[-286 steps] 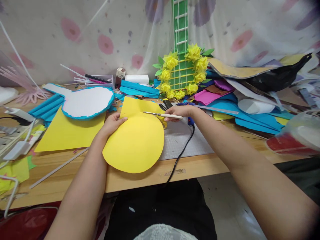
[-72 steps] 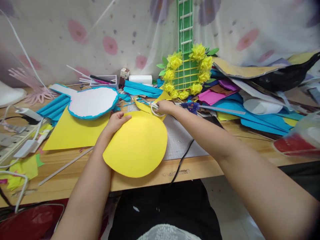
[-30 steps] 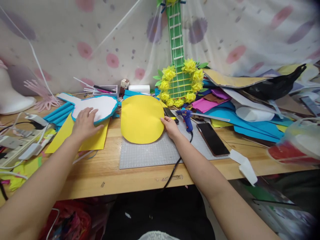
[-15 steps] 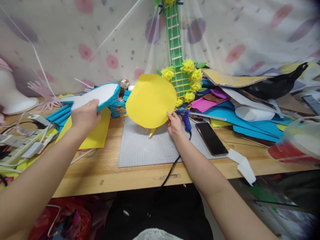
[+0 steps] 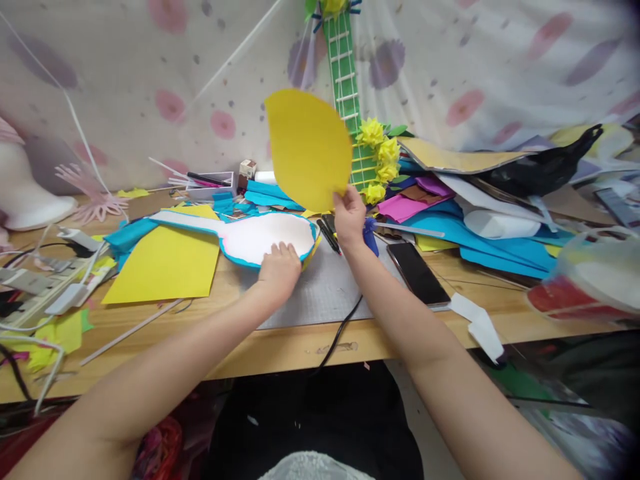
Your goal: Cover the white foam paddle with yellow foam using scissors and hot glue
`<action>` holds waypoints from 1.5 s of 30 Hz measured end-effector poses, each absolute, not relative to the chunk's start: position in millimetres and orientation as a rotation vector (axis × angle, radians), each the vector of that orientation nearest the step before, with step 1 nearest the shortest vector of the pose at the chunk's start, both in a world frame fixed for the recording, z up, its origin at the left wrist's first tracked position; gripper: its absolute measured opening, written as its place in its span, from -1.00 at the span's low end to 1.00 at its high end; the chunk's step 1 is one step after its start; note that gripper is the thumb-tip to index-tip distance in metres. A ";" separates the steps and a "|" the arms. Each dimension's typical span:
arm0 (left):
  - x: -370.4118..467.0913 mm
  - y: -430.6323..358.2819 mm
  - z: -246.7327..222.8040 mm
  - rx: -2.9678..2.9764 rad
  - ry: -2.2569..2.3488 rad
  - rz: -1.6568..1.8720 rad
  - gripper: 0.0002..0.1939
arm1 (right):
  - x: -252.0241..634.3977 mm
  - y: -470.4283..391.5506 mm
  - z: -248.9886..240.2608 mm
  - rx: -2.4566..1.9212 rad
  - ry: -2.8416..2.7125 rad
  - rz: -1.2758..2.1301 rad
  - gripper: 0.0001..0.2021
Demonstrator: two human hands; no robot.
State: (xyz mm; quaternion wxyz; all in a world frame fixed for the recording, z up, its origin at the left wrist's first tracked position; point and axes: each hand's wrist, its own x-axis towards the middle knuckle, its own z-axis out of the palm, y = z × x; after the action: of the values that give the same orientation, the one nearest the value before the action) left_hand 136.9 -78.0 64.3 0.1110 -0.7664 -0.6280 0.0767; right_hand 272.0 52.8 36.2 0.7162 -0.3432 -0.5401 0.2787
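Observation:
My left hand [image 5: 281, 270] grips the near edge of a white guitar-shaped piece with a blue rim [image 5: 250, 235], its fingers lying on the white face. The wide end lies over the grey cutting mat [image 5: 320, 293], and the neck points left. My right hand [image 5: 349, 212] pinches the lower right edge of a yellow cut-out sheet [image 5: 310, 147], which stands raised above the mat. Behind my right hand, a blue glue gun [image 5: 370, 239] is partly hidden. Two black pens [image 5: 329, 235] lie beside that hand.
A phone [image 5: 419, 273] lies at the mat's right. Behind stands a green guitar neck with yellow flowers [image 5: 345, 80]. Coloured sheets [image 5: 490, 240] pile up at the right, near a plastic tub [image 5: 590, 280]. At the left are a yellow sheet [image 5: 170, 267] and a power strip [image 5: 45, 293].
My left hand has brought the white and blue piece rightward and down over the mat. My right hand has lifted and tilted the yellow cut-out, uncovering the pens.

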 end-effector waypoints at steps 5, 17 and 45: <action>171.6 -87.9 58.1 -2.341 -1.755 -0.013 -0.63 | 267.9 41.1 41.6 -0.723 -1.570 0.729 -0.87; 73.6 -52.8 89.6 -2.411 -1.391 -0.874 -0.72 | 287.9 34.3 -10.2 -0.888 -1.533 0.879 -0.74; -37.7 3.7 118.9 -2.489 -1.653 -0.039 -0.47 | 303.0 45.0 -28.1 -1.380 -1.285 0.782 -0.70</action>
State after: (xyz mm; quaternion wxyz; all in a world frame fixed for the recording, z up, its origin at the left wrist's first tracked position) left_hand -37.7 3.7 118.9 0.0764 -0.8305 -0.5516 -0.0131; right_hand 303.0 45.0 -28.1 0.5226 -0.5764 -0.5367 0.3266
